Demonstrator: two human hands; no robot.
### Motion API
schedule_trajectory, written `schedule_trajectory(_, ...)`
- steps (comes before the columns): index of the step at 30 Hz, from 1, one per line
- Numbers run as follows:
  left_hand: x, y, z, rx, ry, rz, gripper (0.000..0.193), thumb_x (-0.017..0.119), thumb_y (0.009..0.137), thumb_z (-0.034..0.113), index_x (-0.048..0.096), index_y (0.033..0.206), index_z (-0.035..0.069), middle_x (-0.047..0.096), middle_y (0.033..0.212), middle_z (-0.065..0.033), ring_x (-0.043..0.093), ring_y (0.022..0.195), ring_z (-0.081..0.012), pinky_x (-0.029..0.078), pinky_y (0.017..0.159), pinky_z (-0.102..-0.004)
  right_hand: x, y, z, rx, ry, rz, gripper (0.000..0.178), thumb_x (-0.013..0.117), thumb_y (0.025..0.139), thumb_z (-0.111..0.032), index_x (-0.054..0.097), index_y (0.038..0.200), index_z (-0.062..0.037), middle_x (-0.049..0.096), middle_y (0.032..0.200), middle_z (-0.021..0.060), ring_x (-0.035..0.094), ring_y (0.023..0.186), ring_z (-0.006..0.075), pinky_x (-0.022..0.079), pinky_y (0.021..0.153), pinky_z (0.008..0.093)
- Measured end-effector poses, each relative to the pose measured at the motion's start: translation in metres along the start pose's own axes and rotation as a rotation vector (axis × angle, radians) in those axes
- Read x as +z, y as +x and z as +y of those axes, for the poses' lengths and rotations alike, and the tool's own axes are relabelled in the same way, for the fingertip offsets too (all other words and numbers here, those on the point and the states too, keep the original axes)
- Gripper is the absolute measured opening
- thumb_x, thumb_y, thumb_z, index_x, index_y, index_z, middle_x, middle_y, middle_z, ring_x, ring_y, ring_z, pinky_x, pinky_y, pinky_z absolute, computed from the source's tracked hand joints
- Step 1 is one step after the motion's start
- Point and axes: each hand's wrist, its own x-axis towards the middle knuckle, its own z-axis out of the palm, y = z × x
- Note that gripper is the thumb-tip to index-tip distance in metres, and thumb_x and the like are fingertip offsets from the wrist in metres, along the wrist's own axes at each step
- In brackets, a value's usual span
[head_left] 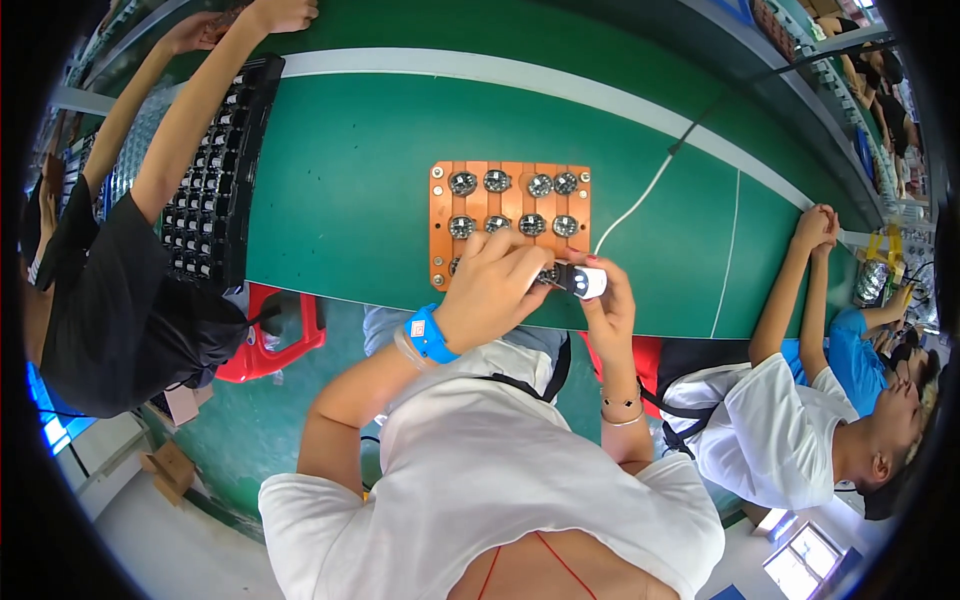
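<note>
Below my chest, both hands meet over the near edge of an orange board [440, 205] on the green table. My right hand [615, 305] is closed around a small white-and-black device [590, 282], its white end toward the palm. With fingertips pinched, my left hand [490, 285] grips a dark round part [546, 274] against the device's black end; the fingers partly cover it. Several round, clear-topped parts [532, 225] sit in rows on the board. My left hand hides some of the nearest row.
A white cable [640, 200] runs from near my right hand toward the far side. At left, a co-worker's arms [190, 130] reach past a black tray [250, 190] of small white-topped parts. Another person's clasped hands [817, 228] rest at the right. A red stool [275, 350] stands below the table.
</note>
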Motion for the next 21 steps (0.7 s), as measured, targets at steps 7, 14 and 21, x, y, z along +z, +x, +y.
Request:
schedule_trajectory(7,-0.0009,0.0024,0.0044,-0.02,-0.01,0.023,0.029,0.074,0.067,0.018,0.057,0.089,0.01,0.061,0.084,0.0041,0.051,0.087,-0.0169,0.031,0.073,-0.0341,0.0057,0.0031,-0.0026,-0.022,0.016,0.007,0.036,0.054,0.091,-0.015,0.043,0.121,-0.0014,0.052,0.121,0.0197,0.05,0.115,0.0296,0.038,0.098,0.0408)
schedule_trajectory(14,0.0011,-0.0006,-0.0004,-0.057,0.055,-0.037,0.03,0.072,0.067,0.015,0.056,0.091,0.009,0.06,0.088,0.002,0.052,0.088,-0.0186,0.032,0.075,-0.0345,0.0019,-0.0016,0.0011,-0.003,0.144,0.201,0.036,0.054,0.091,-0.013,0.042,0.123,-0.0006,0.053,0.122,0.0184,0.053,0.112,0.0251,0.04,0.096,0.0373)
schedule_trajectory(21,-0.0005,0.0073,0.0083,0.007,-0.016,0.013,0.035,0.075,0.065,0.015,0.056,0.094,0.008,0.059,0.09,-0.0008,0.052,0.092,-0.0198,0.032,0.076,-0.0348,0.0042,0.0009,0.0005,-0.035,0.08,0.033,0.035,0.054,0.09,-0.01,0.045,0.122,-0.001,0.05,0.123,0.0181,0.052,0.112,0.0268,0.039,0.097,0.0381)
